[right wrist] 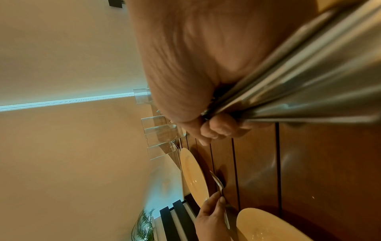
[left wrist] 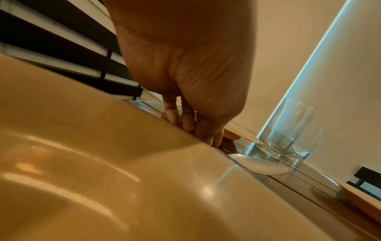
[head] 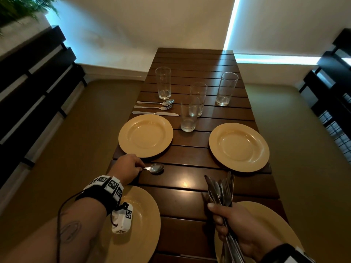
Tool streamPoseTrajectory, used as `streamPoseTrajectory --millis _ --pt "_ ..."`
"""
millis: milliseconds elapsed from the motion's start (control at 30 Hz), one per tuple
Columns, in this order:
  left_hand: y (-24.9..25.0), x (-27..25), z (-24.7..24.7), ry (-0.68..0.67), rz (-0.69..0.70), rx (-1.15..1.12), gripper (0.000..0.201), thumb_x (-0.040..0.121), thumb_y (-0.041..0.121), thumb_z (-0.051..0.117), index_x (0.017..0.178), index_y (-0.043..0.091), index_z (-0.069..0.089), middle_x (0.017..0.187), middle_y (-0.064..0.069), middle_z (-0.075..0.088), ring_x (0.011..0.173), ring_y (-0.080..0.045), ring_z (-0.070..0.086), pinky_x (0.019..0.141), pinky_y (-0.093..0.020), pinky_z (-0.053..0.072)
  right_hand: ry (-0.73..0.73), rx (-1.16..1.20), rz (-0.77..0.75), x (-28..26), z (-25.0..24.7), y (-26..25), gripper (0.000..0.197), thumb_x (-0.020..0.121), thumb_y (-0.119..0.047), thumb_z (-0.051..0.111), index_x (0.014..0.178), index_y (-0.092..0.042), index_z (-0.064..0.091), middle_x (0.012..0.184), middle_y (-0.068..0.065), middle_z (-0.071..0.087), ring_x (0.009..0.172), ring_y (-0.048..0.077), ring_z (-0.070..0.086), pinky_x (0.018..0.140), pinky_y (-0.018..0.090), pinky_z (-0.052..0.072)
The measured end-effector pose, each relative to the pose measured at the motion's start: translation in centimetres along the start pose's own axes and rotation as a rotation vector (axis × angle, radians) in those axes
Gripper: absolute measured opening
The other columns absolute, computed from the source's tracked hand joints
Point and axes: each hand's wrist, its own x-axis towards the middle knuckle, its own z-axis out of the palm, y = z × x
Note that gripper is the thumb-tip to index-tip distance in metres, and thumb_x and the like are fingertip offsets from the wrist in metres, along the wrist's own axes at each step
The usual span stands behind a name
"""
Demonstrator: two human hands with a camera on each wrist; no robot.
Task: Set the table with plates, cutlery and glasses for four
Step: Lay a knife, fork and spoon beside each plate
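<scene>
I note dim, warm light; cold daylight leaks round the blind; wrist views blurred, edges bowed.

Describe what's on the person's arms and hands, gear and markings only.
Left hand is bare; its wrist has a black band with white square-code tags, a white tagged box, a thin black cable, and a forearm tattoo. Right hand is bare, with a black-and-white band.

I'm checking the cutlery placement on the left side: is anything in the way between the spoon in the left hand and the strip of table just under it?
Nothing visible: the spoon, pinched by the left hand, hangs over bare table between two plates.
</scene>
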Motion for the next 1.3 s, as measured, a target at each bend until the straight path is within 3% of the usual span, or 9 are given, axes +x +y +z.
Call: streamPoseTrajectory --millis 100,233,567,667,800,900,967,1100,1300 --pt "0.1 0.2 0.0 -0.012 -0.01 0.015 0.015 0.092 0.017 0.072 0.101 0.025 0.082 0.101 0.009 0.064 0.097 -0.011 0.058 0.09 -0.027 0.048 -0.009 -0.003 0.013 -0.3 0.1 -0.2 0.013 0.095 -0.015 0.062 0.091 -0.005 0.056 0.057 0.007 0.047 0.042 0.016 0.036 0.045 0.028 0.031" --pt "-0.1 0.3 0.3 0.005 -0.016 0.023 0.016 0.093 0.017 0.071 0.104 0.023 0.081 0.1 0.009 0.063 0.095 -0.008 0.055 0.088 -0.024 0.044 -0.019 -0.012 0.02 -0.4 0.2 -0.1 0.026 0.096 -0.018 0.063 0.11 0.003 0.064 0.059 0.007 0.052 0.043 0.016 0.039 0.044 0.026 0.034" --pt "1.3 -0.6 -0.4 0.017 -0.035 0.048 0.019 0.091 0.025 0.072 0.109 0.025 0.079 0.104 0.009 0.067 0.106 -0.014 0.062 0.092 -0.028 0.048 -0.047 -0.012 -0.02 -0.5 0.0 0.0 0.036 0.095 -0.017 0.064 0.115 0.013 0.063 0.061 0.008 0.056 0.042 0.015 0.041 0.043 0.025 0.036" --pt "5.4 -2.9 -1.7 0.083 0.042 -0.074 0.015 0.092 0.032 0.07 0.105 0.027 0.077 0.098 0.014 0.066 0.097 -0.007 0.061 0.09 -0.031 0.052 -0.076 0.017 -0.044 -1.1 0.0 -0.4 0.026 0.095 -0.016 0.063 0.107 0.006 0.07 0.063 0.01 0.059 0.042 0.016 0.043 0.043 0.025 0.035" --pt "13.9 -8.2 -1.9 -0.069 0.17 -0.293 0.014 0.093 0.042 0.069 0.092 0.03 0.076 0.086 0.017 0.069 0.082 0.001 0.063 0.075 -0.022 0.052 -0.131 0.081 -0.085 -2.1 0.3 -0.7 0.026 0.097 -0.016 0.06 0.107 0.006 0.069 0.065 0.011 0.059 0.041 0.016 0.043 0.042 0.026 0.036" --pt "18.5 -11.4 -1.0 -0.043 0.229 -0.477 0.015 0.09 0.042 0.073 0.079 0.033 0.068 0.077 0.018 0.068 0.071 0.0 0.062 0.065 -0.019 0.05 -0.146 0.102 -0.11 -2.7 0.6 -0.7 0.022 0.097 -0.018 0.061 0.1 0.002 0.069 0.062 0.009 0.055 0.041 0.014 0.04 0.042 0.025 0.036" --pt "20.8 -12.4 -0.3 -0.074 0.236 -0.58 0.011 0.088 0.041 0.074 0.093 0.036 0.067 0.085 0.011 0.067 0.077 -0.005 0.064 0.072 -0.028 0.058 -0.124 0.058 -0.137 -3.2 0.6 -0.6 0.015 0.098 -0.016 0.059 0.09 -0.006 0.066 0.061 0.007 0.054 0.042 0.014 0.039 0.044 0.026 0.034" --pt "23.0 -11.9 0.4 -0.138 0.26 -0.424 0.042 0.089 0.042 0.072 0.129 0.044 0.058 0.096 0.018 0.061 0.093 -0.001 0.062 0.087 -0.029 0.057 -0.117 -0.015 -0.155 -4.4 0.3 -0.4 0.025 0.095 -0.008 0.054 0.073 -0.008 0.065 0.061 0.008 0.053 0.042 0.015 0.039 0.047 0.03 0.033" --pt "23.4 -10.5 -1.4 -0.105 0.215 -0.477 0.004 0.091 0.029 0.074 0.093 0.027 0.071 0.094 0.012 0.066 0.086 -0.005 0.063 0.074 -0.024 0.056 -0.152 -0.114 -0.114 -5.7 -0.8 -0.4 0.021 0.095 -0.02 0.065 0.098 0.001 0.065 0.064 0.007 0.058 0.047 0.016 0.043 0.049 0.029 0.036"
